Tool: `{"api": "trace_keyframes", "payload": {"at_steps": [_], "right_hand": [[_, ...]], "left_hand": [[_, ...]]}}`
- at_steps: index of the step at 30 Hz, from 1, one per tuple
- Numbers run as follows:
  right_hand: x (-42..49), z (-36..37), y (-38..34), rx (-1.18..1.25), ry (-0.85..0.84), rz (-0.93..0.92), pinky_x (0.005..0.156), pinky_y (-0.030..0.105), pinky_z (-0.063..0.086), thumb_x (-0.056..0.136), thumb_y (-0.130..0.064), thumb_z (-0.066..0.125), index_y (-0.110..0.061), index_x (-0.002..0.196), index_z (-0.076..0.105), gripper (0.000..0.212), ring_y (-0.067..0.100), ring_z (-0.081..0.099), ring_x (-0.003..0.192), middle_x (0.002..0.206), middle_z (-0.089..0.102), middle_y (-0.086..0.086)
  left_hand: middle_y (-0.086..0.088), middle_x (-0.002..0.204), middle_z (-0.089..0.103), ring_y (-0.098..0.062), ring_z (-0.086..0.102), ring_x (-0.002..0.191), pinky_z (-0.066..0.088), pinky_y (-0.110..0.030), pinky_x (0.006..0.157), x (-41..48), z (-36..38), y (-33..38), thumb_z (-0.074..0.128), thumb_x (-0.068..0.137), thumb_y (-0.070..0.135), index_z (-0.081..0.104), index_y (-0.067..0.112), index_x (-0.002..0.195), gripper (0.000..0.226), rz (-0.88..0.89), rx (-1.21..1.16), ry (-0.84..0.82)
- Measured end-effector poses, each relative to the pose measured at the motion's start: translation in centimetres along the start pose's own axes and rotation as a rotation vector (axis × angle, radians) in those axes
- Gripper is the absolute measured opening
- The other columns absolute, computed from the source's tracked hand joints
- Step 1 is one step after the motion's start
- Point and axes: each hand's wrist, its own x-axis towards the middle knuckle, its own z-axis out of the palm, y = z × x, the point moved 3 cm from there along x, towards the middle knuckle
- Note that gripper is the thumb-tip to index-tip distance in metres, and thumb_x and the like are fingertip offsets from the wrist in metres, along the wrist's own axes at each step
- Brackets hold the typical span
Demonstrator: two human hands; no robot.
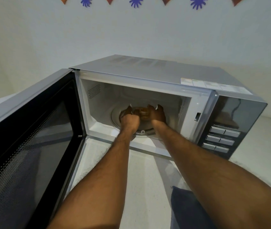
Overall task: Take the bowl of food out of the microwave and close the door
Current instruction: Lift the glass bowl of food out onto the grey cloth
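- The small clear glass bowl of brownish food [142,111] sits on the round glass turntable [145,132] inside the silver microwave [148,70].
- Left hand [129,117] and right hand [158,115] curl around its opposite sides.
- It looks rigid, slippery, breakable, possibly hot; the rim seems the safest hold.
- The dark-windowed door [32,138] stands open at the left.

A plain pale wall [131,35] fills the upper half of the view, evenly and softly lit, dimmer toward 9 o'clock. Along its top edge at 12 o'clock runs a decorative border: purple flower-like shapes [135,1] set between reddish-brown pointed shapes [165,0]. A white, faintly speckled countertop [148,179] spreads from the centre toward 6 o'clock and out to 3 o'clock, meeting the wall there. At 5 o'clock a dark blue cloth [187,210] lies on the counter's near edge.
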Motion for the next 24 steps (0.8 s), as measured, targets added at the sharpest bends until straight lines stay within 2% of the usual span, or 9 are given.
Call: {"api": "trace_keyframes", "payload": {"at_steps": [2, 5, 9, 11, 14, 17, 20, 21, 24], "right_hand": [[-0.2, -0.1, -0.1, 0.008, 0.002, 0.001, 0.096, 0.03, 0.038, 0.095, -0.031, 0.053, -0.011, 0.145, 0.038, 0.056, 0.032, 0.049, 0.128, 0.144, 0.049, 0.013], [-1.0, -0.1, -0.2, 0.022, 0.018, -0.015, 0.086, 0.029, 0.042, 0.094, -0.025, 0.051, -0.011, 0.132, 0.052, 0.041, 0.033, 0.058, 0.115, 0.131, 0.061, 0.014], [-2.1, -0.5, 0.2, 0.072, 0.021, -0.045, 0.08, 0.037, 0.055, 0.088, -0.025, 0.048, -0.016, 0.118, 0.059, 0.033, 0.032, 0.066, 0.099, 0.109, 0.068, 0.013], [-3.4, -0.8, 0.2, 0.139, -0.002, -0.045, 0.081, 0.038, 0.058, 0.091, -0.025, 0.047, -0.019, 0.116, 0.059, 0.028, 0.027, 0.066, 0.095, 0.105, 0.068, 0.01], [-5.3, -1.4, 0.5, 0.228, -0.027, 0.036, 0.079, 0.032, 0.055, 0.097, -0.021, 0.044, -0.012, 0.11, 0.065, 0.026, 0.023, 0.066, 0.092, 0.1, 0.07, 0.009], [-7.4, -2.2, 0.4, 0.284, -0.063, 0.007, 0.076, 0.03, 0.054, 0.1, -0.019, 0.042, -0.008, 0.104, 0.065, 0.025, 0.023, 0.066, 0.088, 0.092, 0.067, 0.007], [-9.7, -2.8, 0.1, 0.331, -0.056, -0.061, 0.08, 0.033, 0.055, 0.1, -0.024, 0.044, -0.015, 0.106, 0.059, 0.019, 0.017, 0.064, 0.087, 0.098, 0.064, 0.006], [-10.4, -2.9, 0.2, 0.339, -0.052, -0.077, 0.085, 0.036, 0.055, 0.1, -0.026, 0.044, -0.021, 0.106, 0.058, 0.016, 0.016, 0.063, 0.09, 0.104, 0.063, 0.005], [-12.9, -3.4, 0.9, 0.364, -0.056, -0.122, 0.094, 0.044, 0.053, 0.1, -0.029, 0.044, -0.035, 0.099, 0.057, 0.014, 0.021, 0.063, 0.104, 0.12, 0.058, 0.007]], "left_hand": [[-0.002, 0.111, 0.06, -0.018, 0.051, 0.095, 0.037, -0.031, 0.085, -0.2, 0.1, -0.2, 0.043, 0.1, 0.017, 0.061, 0.016, 0.122, 0.029, -0.029, -0.03, 0.007], [-0.004, 0.11, 0.06, -0.014, 0.052, 0.086, 0.039, -0.03, 0.085, -0.8, 0.3, -0.4, 0.043, 0.098, 0.01, 0.059, 0.015, 0.123, 0.031, -0.066, -0.112, 0.03], [-0.004, 0.107, 0.059, -0.019, 0.056, 0.098, 0.043, -0.031, 0.089, -2.4, 0.3, 0.6, 0.042, 0.099, 0.013, 0.056, 0.017, 0.12, 0.026, -0.027, -0.206, 0.091], [-0.005, 0.11, 0.062, -0.022, 0.06, 0.103, 0.05, -0.035, 0.095, -3.0, 0.1, 0.6, 0.042, 0.098, 0.015, 0.052, 0.021, 0.116, 0.022, -0.012, -0.238, 0.122], [-0.007, 0.121, 0.06, -0.025, 0.064, 0.106, 0.056, -0.043, 0.094, -3.9, -0.4, 0.2, 0.041, 0.099, 0.023, 0.045, 0.021, 0.13, 0.031, -0.006, -0.28, 0.151], [-0.003, 0.124, 0.055, -0.02, 0.061, 0.106, 0.057, -0.034, 0.086, -5.5, -1.2, 0.1, 0.037, 0.102, 0.028, 0.039, 0.023, 0.139, 0.038, 0.019, -0.295, 0.192], [-0.002, 0.118, 0.054, -0.019, 0.056, 0.101, 0.05, -0.026, 0.072, -7.5, -1.7, -0.3, 0.033, 0.103, 0.03, 0.038, 0.025, 0.14, 0.038, -0.002, -0.315, 0.216], [-0.003, 0.116, 0.055, -0.02, 0.058, 0.1, 0.052, -0.028, 0.07, -8.4, -1.9, -0.4, 0.033, 0.102, 0.03, 0.04, 0.026, 0.137, 0.036, -0.009, -0.34, 0.216], [-0.011, 0.115, 0.06, -0.028, 0.062, 0.098, 0.058, -0.045, 0.081, -11.1, -2.2, -0.9, 0.038, 0.096, 0.032, 0.041, 0.031, 0.123, 0.028, -0.001, -0.422, 0.188]]}}
